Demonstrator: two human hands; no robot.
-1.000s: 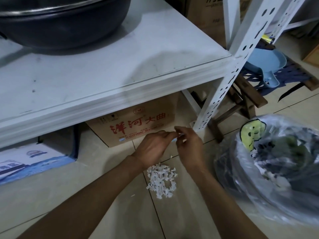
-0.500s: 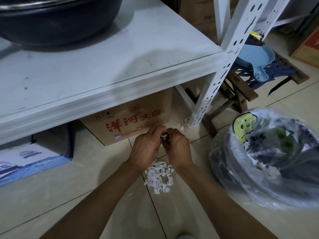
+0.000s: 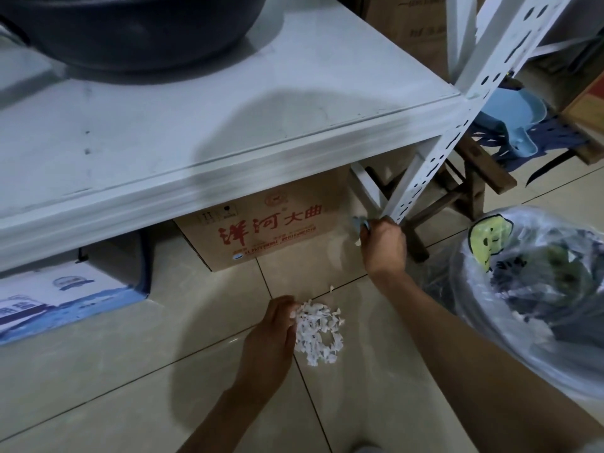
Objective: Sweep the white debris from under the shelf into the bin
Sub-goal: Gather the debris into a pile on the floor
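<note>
Nearest, the left hand (image 3: pixel 273 335) rests on the tiled floor (image 3: pixel 130 371) with its fingers curled loosely against the left edge of the white debris (image 3: pixel 318 336), a small heap of paper-like scraps lying in the open, in front of the shelf (image 3: pixel 202 125) rather than under it. The hand cups the heap but grips nothing that shows. One stray flake (image 3: pixel 331 288) lies just beyond the heap.

The scraps look light and loose, so a quick push would likely scatter them, and some could lodge in the tile joints that cross beneath the heap.

To the right, the bin (image 3: pixel 536 289), lined with a clear bag, stands near the heap. Its rim sits high off the floor, so scraps scooped up by hand may spill on the lift.

Farther off, the right hand (image 3: pixel 384 245) is closed at the foot of the shelf post (image 3: pixel 421 178), apparently pinching a small pale bit; what it is I cannot tell. More flakes there could slip behind the post.

A cardboard box (image 3: pixel 261 230) fills the space under the shelf and blocks reach behind it. A wooden stool (image 3: pixel 470 184) crowds the far right.
</note>
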